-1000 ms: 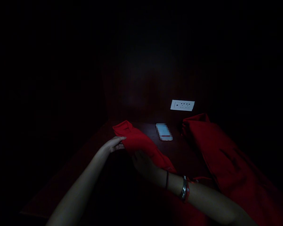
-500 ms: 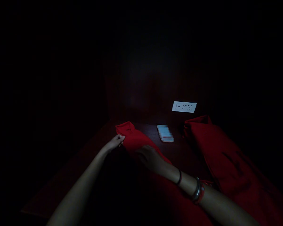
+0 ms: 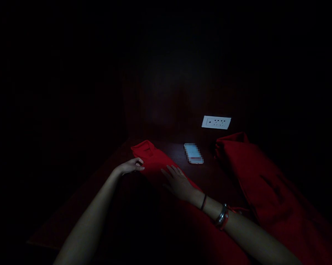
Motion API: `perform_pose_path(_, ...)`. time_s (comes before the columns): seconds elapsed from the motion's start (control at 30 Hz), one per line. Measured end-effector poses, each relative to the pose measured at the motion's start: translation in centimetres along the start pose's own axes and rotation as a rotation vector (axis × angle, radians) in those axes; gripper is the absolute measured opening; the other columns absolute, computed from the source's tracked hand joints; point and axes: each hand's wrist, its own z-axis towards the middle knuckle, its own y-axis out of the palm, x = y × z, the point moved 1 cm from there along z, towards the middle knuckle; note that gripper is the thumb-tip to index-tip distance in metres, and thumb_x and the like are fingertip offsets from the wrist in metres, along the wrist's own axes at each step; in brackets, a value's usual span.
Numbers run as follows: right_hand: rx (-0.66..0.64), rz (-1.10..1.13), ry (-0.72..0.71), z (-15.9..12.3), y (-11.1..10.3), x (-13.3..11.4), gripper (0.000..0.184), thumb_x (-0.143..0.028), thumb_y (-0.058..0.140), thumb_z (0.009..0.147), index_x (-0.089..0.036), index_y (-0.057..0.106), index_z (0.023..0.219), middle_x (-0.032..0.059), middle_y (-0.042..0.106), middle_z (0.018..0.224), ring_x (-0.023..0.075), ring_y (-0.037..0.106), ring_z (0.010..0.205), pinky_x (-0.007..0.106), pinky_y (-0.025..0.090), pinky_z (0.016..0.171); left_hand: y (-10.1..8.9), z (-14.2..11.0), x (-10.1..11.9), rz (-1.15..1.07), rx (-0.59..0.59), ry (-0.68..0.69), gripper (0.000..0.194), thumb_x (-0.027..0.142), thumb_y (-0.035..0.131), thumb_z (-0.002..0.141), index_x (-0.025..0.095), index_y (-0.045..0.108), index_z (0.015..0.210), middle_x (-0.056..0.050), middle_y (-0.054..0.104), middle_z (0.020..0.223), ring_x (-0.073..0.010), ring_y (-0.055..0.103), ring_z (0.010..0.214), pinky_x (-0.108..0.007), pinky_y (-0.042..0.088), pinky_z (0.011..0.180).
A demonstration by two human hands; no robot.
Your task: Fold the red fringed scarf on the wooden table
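A red garment (image 3: 160, 161) with a collar-like opening at its far end lies stretched along the dark wooden surface, running toward me. At its left edge, below the collar, is my left hand (image 3: 129, 166); its thumb and forefinger are apart and touch the fabric. My right hand (image 3: 179, 186) lies palm down over the middle of the garment, fingers spread and stretched out. Bracelets circle the right wrist. The garment's near left part is lost in shadow.
A second red cloth (image 3: 254, 165), folded, lies on the right. Between the two cloths, toward the wall, is a phone (image 3: 193, 154) with a blurred screen. A white socket plate (image 3: 216, 122) is set in the dark wall behind. Surroundings are very dark.
My left thumb and forefinger have parted from a pinch at the garment's edge. My right hand's fingers have spread flat over the fabric. The collar end has shifted slightly left.
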Motion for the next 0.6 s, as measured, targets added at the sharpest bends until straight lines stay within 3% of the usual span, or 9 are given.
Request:
perform_pose_path(0.07,-0.018,0.034,-0.001,0.0,-0.4,0.2,0.057,-0.048,0.037,0.080,-0.024,0.026,0.131,0.0103,0.024,0.136,0.0271,0.018,0.124,0.047,0.015,0.098,-0.1,-0.2,0.6,0.160,0.068,0.009,0.031,0.029,0.057,0.063,0.017,0.044,0.088,0.002,0.052,0.068,-0.0109,0.049,0.062,-0.021,0.037,0.056)
perform_pose_path(0.13,-0.035,0.099,0.014,0.5,-1.2,0.7,0.060,-0.053,0.034,0.079,-0.024,0.025,0.131,0.0102,0.025,0.135,0.0273,0.019,0.123,0.047,0.017,0.097,0.2,-0.6,1.7,0.390,0.249,0.046,0.027,0.027,0.054,0.067,0.017,0.047,0.091,-0.004,0.055,0.080,-0.0163,0.053,0.076,-0.025,0.039,0.066)
perform_pose_path(0.23,0.001,0.198,0.061,2.4,-2.5,1.6,0.062,-0.056,0.027,0.080,-0.021,0.026,0.131,0.0115,0.030,0.133,0.0242,0.025,0.121,0.044,0.021,0.097,2.5,-1.2,3.5,0.622,0.598,0.156,0.033,0.033,0.039,0.078,0.014,0.047,0.104,-0.014,0.050,0.107,-0.0248,0.047,0.101,-0.035,0.036,0.081)
perform_pose_path(0.27,0.023,0.220,0.080,3.3,-2.7,1.9,0.062,-0.056,0.026,0.080,-0.019,0.026,0.130,0.0120,0.031,0.132,0.0232,0.025,0.121,0.043,0.021,0.097,3.7,-1.3,3.8,0.626,0.619,0.214,0.040,0.037,0.033,0.081,0.012,0.043,0.111,-0.017,0.047,0.114,-0.0257,0.043,0.107,-0.036,0.034,0.085)
perform_pose_path(0.33,0.032,0.247,0.120,5.2,-2.6,2.6,0.064,-0.056,0.026,0.080,-0.017,0.024,0.131,0.0133,0.029,0.132,0.0222,0.024,0.122,0.041,0.021,0.097,6.1,-1.3,4.0,0.668,0.487,0.280,0.058,0.047,0.034,0.078,0.010,0.034,0.122,-0.020,0.034,0.128,-0.0306,0.030,0.119,-0.041,0.028,0.091)
perform_pose_path(0.43,-0.085,0.250,0.175,6.9,-1.0,3.4,0.069,-0.057,0.027,0.079,-0.015,0.020,0.133,0.0153,0.023,0.135,0.0235,0.020,0.124,0.043,0.020,0.097,8.2,-1.1,3.3,0.780,0.243,0.212,0.090,0.062,0.046,0.063,0.008,0.021,0.131,-0.022,0.009,0.138,-0.0381,0.005,0.124,-0.052,0.017,0.094)
perform_pose_path(0.6,-0.213,0.205,0.204,6.3,1.0,4.8,0.069,-0.058,0.020,0.080,-0.017,0.011,0.134,0.0110,0.013,0.139,0.0234,0.008,0.127,0.050,0.004,0.098,7.3,-1.2,2.7,0.804,0.068,0.135,0.109,0.067,0.050,0.054,0.007,0.006,0.134,-0.021,-0.006,0.138,-0.0378,-0.004,0.124,-0.054,0.015,0.094)
